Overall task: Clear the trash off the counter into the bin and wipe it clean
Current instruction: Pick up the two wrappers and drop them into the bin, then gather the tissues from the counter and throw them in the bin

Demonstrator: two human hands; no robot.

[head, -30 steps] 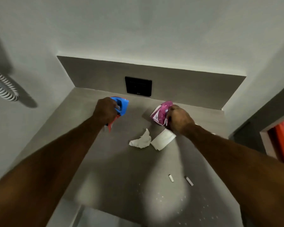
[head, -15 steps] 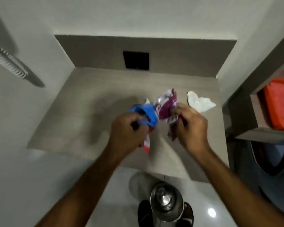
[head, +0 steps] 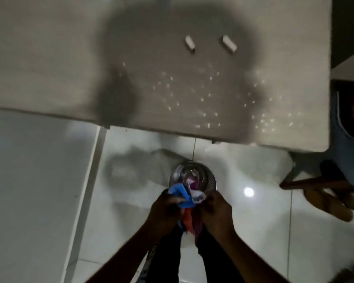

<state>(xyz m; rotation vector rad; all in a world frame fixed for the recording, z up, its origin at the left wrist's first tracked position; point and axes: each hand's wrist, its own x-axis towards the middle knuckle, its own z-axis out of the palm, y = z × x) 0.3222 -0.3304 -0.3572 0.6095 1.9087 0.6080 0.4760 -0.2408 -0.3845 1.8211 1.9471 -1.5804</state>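
Both hands, left hand (head: 166, 209) and right hand (head: 217, 209), are pinching crumpled blue-and-purple plastic wrappers (head: 185, 198) over round steel bin (head: 209, 180); light, crinkly, probably springy — bunching tightly advisable.

Both hands meet low over the white tiled floor (head: 253, 231), above the round steel bin (head: 209, 180). The left hand (head: 165, 211) grips a crumpled blue wrapper (head: 180, 196); the right hand (head: 217, 211) pinches a purple-and-white wrapper (head: 196, 194) beside it. On the grey table (head: 49, 58) lie two small white pieces (head: 189, 43) and scattered crumbs (head: 202, 99).
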